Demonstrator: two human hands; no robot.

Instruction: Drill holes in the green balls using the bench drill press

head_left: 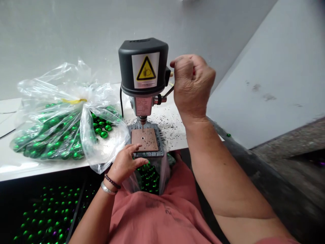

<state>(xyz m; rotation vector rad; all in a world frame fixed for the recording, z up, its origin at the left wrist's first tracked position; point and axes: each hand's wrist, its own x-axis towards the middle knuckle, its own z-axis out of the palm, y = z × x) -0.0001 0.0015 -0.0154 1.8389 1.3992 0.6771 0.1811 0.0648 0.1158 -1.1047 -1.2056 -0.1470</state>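
Observation:
A small bench drill press (143,67) with a dark grey head stands on the white table. My right hand (193,86) is closed around its feed lever, and a bit of red knob shows between the fingers. Thumb and fingers of my left hand (129,162) are apart at the front edge of the drill's base, with nothing seen between them. A thin drill bit (143,128) points down over a brown square plate (149,135) that has a small dark hole. Below the base, a clear bag of green shiny beads (149,178) sits between my knees.
On the table's left, a tied clear plastic bag (58,135) holds green beads, some loose at its opening (104,134). Dark shavings (167,127) litter the tabletop. Beneath the table, a dark container holds more green beads (48,210). One bead (229,135) lies apart at right.

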